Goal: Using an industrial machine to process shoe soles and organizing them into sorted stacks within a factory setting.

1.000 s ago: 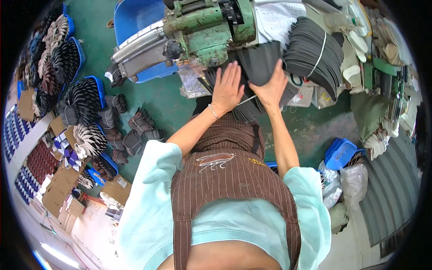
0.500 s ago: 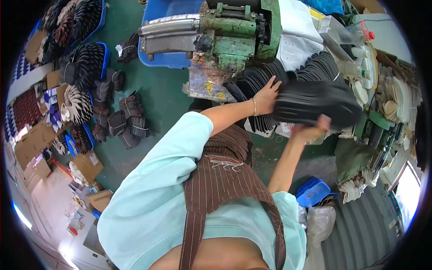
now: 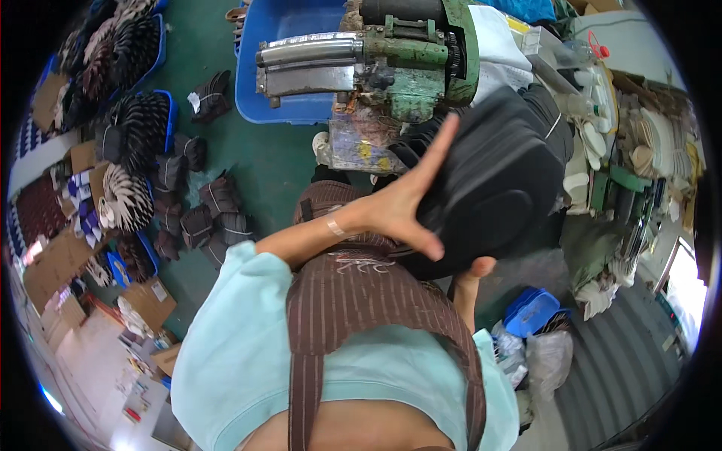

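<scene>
A thick stack of black shoe soles [image 3: 500, 203], smeared by motion, is tilted in front of me so its broad face shows. My right hand [image 3: 474, 276] supports it at its lower edge, the thumb showing and the other fingers hidden. My left hand [image 3: 398, 210] is against the stack's left side with thumb and forefinger stretched wide apart; its remaining fingers are hidden. Behind the stack, more black soles [image 3: 412, 144] stand in a row on the bench, and another bundle [image 3: 555, 124] tied with a light band is at its right.
A green machine with metal rollers [image 3: 312, 56] stands ahead, with a blue bin [image 3: 252, 98] beyond it. Tied dark bundles [image 3: 218, 195] lie on the green floor at left, near loaded blue crates [image 3: 171, 113]. Bottles and pale insoles [image 3: 594, 143] crowd the right; a blue basket [image 3: 530, 310] sits lower right.
The stack of soles has come nearer to me and turned from lying lengthwise to tilted. My left hand has moved down and toward me with fingers spread; my right hand has moved lower beneath it.
</scene>
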Motion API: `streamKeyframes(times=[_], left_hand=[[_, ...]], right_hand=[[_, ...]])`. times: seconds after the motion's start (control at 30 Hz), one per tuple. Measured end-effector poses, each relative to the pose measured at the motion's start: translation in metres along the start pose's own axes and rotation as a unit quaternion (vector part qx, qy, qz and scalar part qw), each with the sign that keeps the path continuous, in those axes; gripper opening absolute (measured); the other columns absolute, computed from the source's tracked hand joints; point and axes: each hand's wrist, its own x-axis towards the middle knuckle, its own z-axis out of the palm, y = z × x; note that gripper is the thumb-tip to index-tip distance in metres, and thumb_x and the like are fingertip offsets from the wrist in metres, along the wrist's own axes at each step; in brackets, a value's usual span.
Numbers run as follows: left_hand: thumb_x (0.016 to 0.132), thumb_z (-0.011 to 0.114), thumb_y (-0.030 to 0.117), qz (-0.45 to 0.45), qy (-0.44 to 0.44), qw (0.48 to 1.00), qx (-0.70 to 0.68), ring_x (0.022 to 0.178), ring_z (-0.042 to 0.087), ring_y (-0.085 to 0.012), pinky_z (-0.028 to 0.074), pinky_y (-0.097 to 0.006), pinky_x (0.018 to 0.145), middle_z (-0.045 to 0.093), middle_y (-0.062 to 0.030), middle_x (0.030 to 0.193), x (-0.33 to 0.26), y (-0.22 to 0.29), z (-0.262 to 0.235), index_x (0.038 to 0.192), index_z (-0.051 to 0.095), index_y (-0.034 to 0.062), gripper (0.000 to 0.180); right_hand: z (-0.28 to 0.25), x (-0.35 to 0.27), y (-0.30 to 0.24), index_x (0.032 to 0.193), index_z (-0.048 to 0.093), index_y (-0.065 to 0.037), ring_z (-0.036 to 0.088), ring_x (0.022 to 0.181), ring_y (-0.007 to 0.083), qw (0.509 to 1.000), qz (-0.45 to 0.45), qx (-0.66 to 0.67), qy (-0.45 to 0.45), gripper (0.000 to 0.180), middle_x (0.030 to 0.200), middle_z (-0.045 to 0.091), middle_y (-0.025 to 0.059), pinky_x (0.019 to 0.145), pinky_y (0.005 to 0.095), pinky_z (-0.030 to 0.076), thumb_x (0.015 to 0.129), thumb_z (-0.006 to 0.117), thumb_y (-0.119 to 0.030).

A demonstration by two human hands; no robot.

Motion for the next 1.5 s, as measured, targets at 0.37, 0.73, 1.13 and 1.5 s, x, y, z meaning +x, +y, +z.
streamKeyframes(times=[0.37, 0.73, 1.13, 1.5], left_hand=[[0.056, 0.08, 0.026, -0.218, 0.334, 0.907, -0.138, 0.112, 0.049, -0.025, 0.039, -0.037, 0.097, 0.052, -0.0103, 0.121, -0.305, 0.056, -0.143, 0.126, 0.044, -0.0017, 0.083], [0.057, 0.082, 0.024, -0.191, 0.49, 0.838, 0.144, 0.113, 0.046, -0.0228, 0.035, -0.035, 0.099, 0.044, -0.0104, 0.126, -0.306, 0.094, -0.188, 0.134, 0.032, -0.0032, 0.096], [0.06, 0.081, 0.021, -0.059, 0.485, 0.856, 0.17, 0.126, 0.035, -0.0269, 0.03, -0.037, 0.105, 0.022, -0.0158, 0.142, -0.224, 0.093, -0.146, 0.146, -0.007, 0.0134, 0.123], [0.059, 0.086, 0.031, -0.079, 0.54, 0.802, 0.242, 0.13, 0.023, -0.0352, 0.018, -0.042, 0.108, 0.008, -0.028, 0.143, -0.202, 0.065, -0.124, 0.141, -0.02, 0.007, 0.136]], right_hand=[[0.174, 0.054, 0.107, 0.138, 0.031, 0.002, 0.033, 0.13, 0.0244, 0.967, 0.08, 0.149, -0.193, 0.069, 0.14, 0.037, 0.0179, 0.107, 0.0374, 0.022, 0.09, 0.048, -0.044], [0.093, 0.199, 0.289, 0.105, 0.051, -0.02, 0.049, 0.078, 0.0147, 0.942, 0.128, 0.232, 0.205, 0.035, 0.091, 0.053, -0.0026, 0.079, 0.0401, 0.039, 0.075, 0.049, -0.002], [0.104, 0.156, 0.249, 0.13, 0.041, -0.012, 0.059, 0.091, 0.0231, 0.962, 0.266, 0.068, 0.007, 0.045, 0.112, 0.054, 0.0112, 0.087, 0.0399, 0.045, 0.085, 0.047, -0.01], [0.224, 0.03, 0.074, 0.119, 0.044, 0.0, 0.057, 0.095, 0.0143, 0.957, 0.013, -0.183, -0.225, 0.066, 0.102, 0.059, 0.0081, 0.085, 0.0284, 0.046, 0.063, 0.078, -0.006]])
